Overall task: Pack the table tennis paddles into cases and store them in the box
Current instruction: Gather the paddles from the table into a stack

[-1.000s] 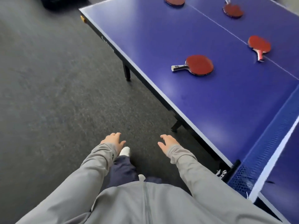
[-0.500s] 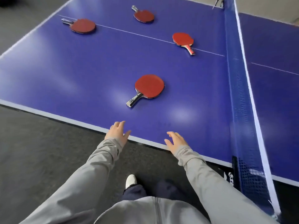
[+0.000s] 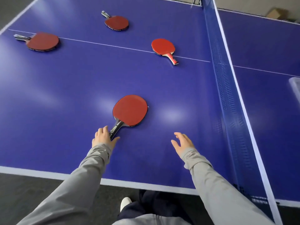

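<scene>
Table (image 3: 65,98), blue and glossy with white edge lines, fills most of the view, and a thin white centre line crosses it from left to right in the far half. A blue net (image 3: 227,95) with a white top band runs from the far edge to the near edge on the right, splitting the surface in two. Dark grey floor (image 3: 24,195) shows along the near edge, where the person stands in grey sleeves (image 3: 81,184), with dark trousers and one white shoe (image 3: 125,202) visible below.

Four red paddles lie flat on the left side of the net, well apart from one another. The nearest paddle (image 3: 129,110) lies close to the person, its dark handle pointing near and left. The left paddle (image 3: 42,41) lies on the centre line at the far left, its handle pointing left. The far paddle (image 3: 116,23) lies beyond the centre line, its handle pointing far and left. The right paddle (image 3: 163,46) lies on the centre line near the net, its red and pale handle pointing near and right.

The left hand (image 3: 103,138) is at the end of the nearest paddle's handle, fingers loosely spread to either side of it, with contact at the handle tip and no closed grip yet. The right hand (image 3: 182,143) is over bare table to the right of that paddle, fingers spread wide, holding nothing.

A pale translucent object (image 3: 295,88) is cut off at the right edge beyond the net; what it is cannot be told. A brown cardboard box (image 3: 274,13) sits off the table at the far right.
</scene>
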Motion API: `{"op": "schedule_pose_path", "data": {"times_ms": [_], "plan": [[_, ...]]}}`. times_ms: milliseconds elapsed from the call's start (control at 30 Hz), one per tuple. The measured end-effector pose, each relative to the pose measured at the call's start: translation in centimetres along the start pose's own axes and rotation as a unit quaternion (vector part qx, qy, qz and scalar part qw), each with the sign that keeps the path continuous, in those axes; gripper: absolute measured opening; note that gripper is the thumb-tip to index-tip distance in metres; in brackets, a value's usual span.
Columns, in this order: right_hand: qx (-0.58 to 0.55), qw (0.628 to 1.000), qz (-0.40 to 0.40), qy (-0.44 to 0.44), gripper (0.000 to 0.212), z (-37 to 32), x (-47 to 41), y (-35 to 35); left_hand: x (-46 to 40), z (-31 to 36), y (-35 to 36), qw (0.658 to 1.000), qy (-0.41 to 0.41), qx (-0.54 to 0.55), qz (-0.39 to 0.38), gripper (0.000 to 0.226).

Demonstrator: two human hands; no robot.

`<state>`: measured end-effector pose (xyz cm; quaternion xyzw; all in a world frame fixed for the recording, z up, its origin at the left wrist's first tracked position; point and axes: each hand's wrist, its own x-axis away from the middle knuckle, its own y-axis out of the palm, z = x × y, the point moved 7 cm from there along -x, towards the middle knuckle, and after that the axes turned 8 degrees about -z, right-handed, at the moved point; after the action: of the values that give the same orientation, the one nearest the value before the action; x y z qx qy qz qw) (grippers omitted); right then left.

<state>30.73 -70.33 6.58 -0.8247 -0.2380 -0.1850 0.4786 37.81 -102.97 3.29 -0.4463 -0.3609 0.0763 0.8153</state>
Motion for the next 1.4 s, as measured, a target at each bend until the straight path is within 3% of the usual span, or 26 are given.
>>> {"op": "schedule_pose_path", "data": {"times_ms": [300, 600, 1000, 1233, 1400], "plan": [[-0.002, 1.000, -0.005, -0.012, 0.042, 0.5, -7.5, -4.5, -2.4, 2.6, 2.3, 0.996, -0.002, 0.072, -0.044, 0.029], [-0.032, 0.996, 0.079, 0.000, 0.044, -1.3, -16.3, -9.6, -5.4, 10.0, 0.6, 0.964, -0.021, 0.256, 0.066, 0.025], [-0.086, 0.965, 0.247, -0.019, 0.047, -6.7, -35.5, -19.6, -17.1, 16.9, -3.3, 0.924, -0.070, 0.341, 0.160, 0.026], [-0.041, 0.962, 0.269, -0.014, 0.056, -7.2, -43.6, -20.9, -20.8, 17.4, -2.1, 0.912, -0.111, 0.355, 0.175, 0.025], [0.034, 0.967, 0.252, -0.027, 0.043, -8.2, -46.6, -21.4, -21.4, 17.7, -1.8, 0.912, -0.106, 0.350, 0.185, 0.025]]}}
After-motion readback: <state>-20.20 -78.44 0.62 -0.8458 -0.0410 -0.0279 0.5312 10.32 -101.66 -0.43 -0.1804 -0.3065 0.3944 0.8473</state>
